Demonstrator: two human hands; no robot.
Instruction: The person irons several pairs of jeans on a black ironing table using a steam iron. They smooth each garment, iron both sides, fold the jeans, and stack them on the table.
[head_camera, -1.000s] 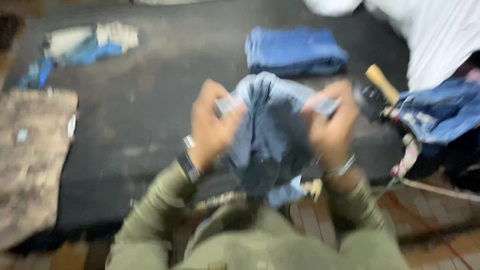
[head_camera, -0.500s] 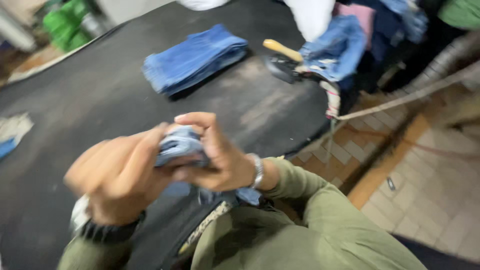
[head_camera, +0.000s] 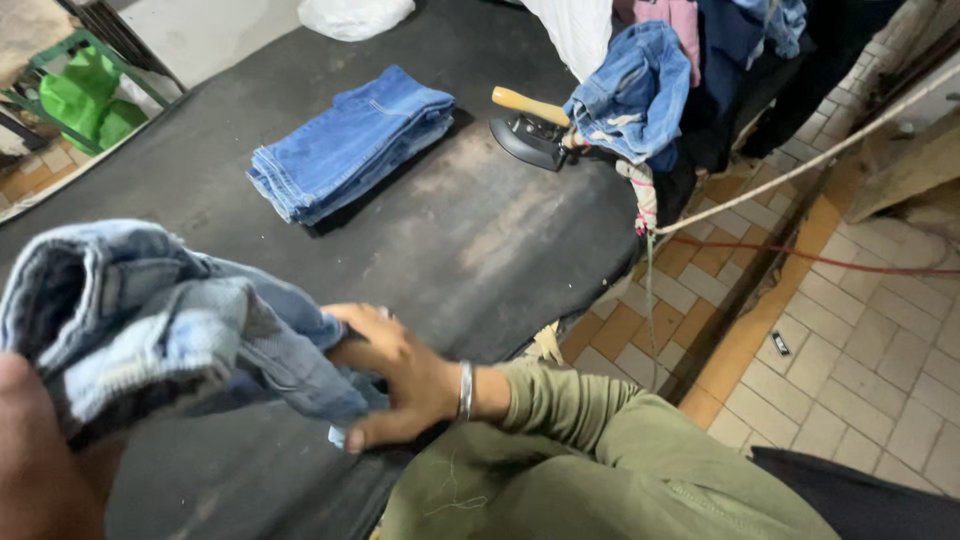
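Left hand (head_camera: 40, 450): low at the frame's left edge, blurred; fingers closed on the bunched pale denim garment (head_camera: 150, 320), now raised clear of the counter (head_camera: 480, 230).
Garment: held between both hands, swung leftward from its earlier central spot.
Right hand (head_camera: 400, 375): fingers clasping the garment's lower edge.
Change: view now looks rightward; handling continues.
Folded jeans (head_camera: 350, 140): 1 stack, unmoved.
Iron (head_camera: 530, 135): idle beside the hanging clothes (head_camera: 630, 90).
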